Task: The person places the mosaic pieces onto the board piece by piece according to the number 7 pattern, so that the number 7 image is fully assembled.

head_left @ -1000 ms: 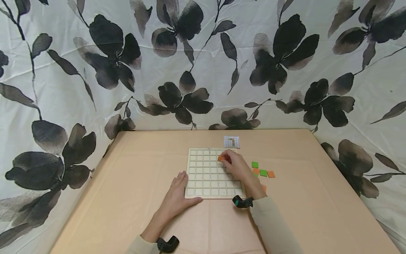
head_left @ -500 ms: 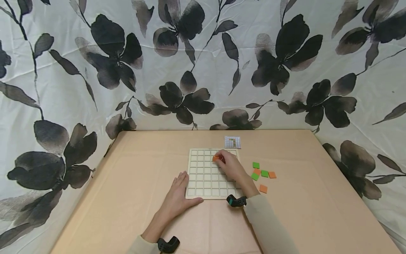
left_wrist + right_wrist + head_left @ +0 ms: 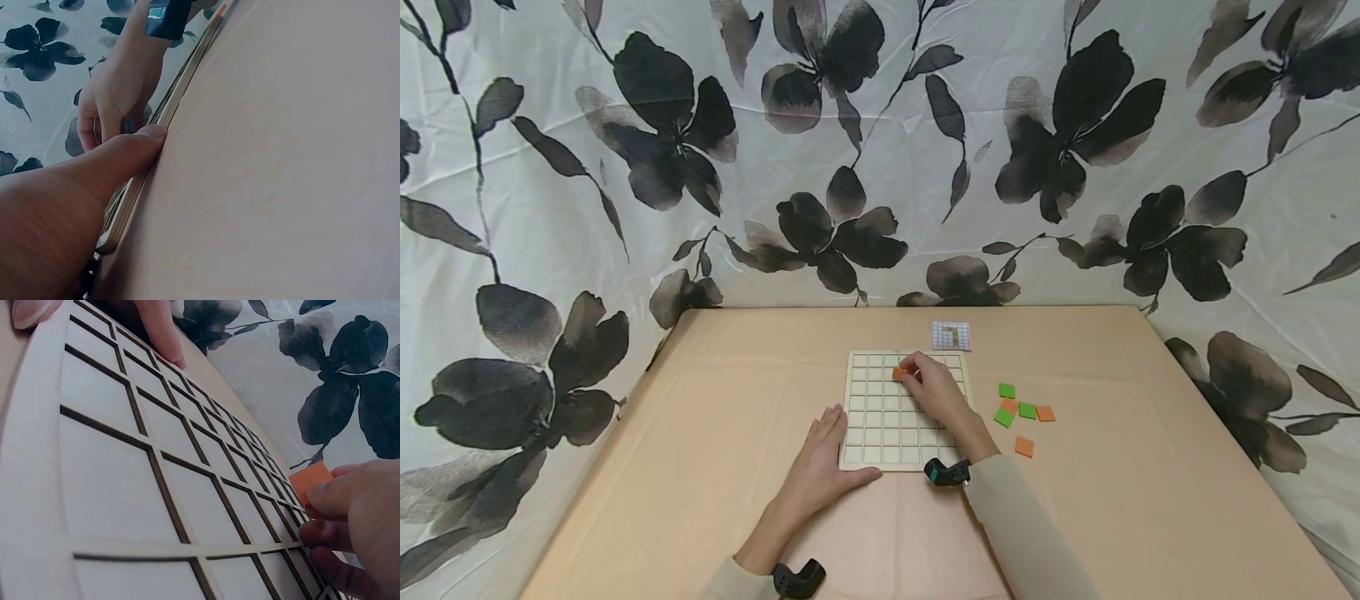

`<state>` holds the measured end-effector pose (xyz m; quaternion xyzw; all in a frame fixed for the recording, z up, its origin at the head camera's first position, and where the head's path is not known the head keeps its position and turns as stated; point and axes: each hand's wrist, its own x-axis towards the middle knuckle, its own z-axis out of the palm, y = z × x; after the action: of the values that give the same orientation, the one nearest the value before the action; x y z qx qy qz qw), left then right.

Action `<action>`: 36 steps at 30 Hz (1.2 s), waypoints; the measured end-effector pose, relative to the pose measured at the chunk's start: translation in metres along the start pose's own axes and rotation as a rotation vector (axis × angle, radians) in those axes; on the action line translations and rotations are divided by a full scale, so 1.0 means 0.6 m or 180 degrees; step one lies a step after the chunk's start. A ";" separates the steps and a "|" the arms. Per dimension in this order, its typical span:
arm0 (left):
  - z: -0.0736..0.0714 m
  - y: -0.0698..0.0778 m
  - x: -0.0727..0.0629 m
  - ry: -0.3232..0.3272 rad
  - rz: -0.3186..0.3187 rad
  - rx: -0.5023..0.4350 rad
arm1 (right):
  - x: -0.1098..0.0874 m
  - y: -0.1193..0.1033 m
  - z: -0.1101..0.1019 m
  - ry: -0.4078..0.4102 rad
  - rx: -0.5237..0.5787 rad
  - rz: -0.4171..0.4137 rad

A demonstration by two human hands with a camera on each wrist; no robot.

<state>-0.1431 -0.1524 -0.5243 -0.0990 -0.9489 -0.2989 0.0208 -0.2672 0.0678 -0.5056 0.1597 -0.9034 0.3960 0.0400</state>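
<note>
A pale board with a raised grid of square cells [image 3: 880, 429] lies on the table. My right hand [image 3: 934, 392] is over its far rows, pinching an orange square tile [image 3: 310, 479] between thumb and fingers. In the right wrist view the tile is held tilted, close over the far cells. My left hand [image 3: 822, 454] rests against the board's near left corner. Its fingers lie straight along the left edge, and the thumb [image 3: 150, 132] touches the near edge.
Right of the board lie several loose tiles, among them a green tile [image 3: 1007, 390] and a separate orange tile [image 3: 1024, 447]. Behind the board is a small printed grid card [image 3: 951, 336] with a coloured pattern. Floral cloth [image 3: 955, 167] hangs beyond the table [image 3: 1120, 500].
My right hand has moved left across the board's far rows with the orange tile. The left hand has stayed at the corner.
</note>
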 end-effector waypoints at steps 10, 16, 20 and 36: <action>-0.002 0.002 -0.003 0.0031 0.0050 -0.0025 | 0.006 0.000 0.012 0.0131 -0.0109 -0.0001; -0.002 0.003 -0.003 0.0044 0.0072 0.0002 | 0.008 0.003 0.022 0.0232 -0.0361 -0.0013; -0.002 0.003 -0.003 0.0057 0.0094 0.0004 | 0.010 0.003 0.026 0.0265 -0.0492 -0.0029; -0.002 0.001 0.000 0.0031 0.0092 0.0019 | 0.016 0.003 0.032 0.0239 -0.0767 -0.0042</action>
<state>-0.1429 -0.1528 -0.5231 -0.1112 -0.9481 -0.2962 0.0301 -0.2760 0.0523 -0.5180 0.1448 -0.9412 0.2901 0.0952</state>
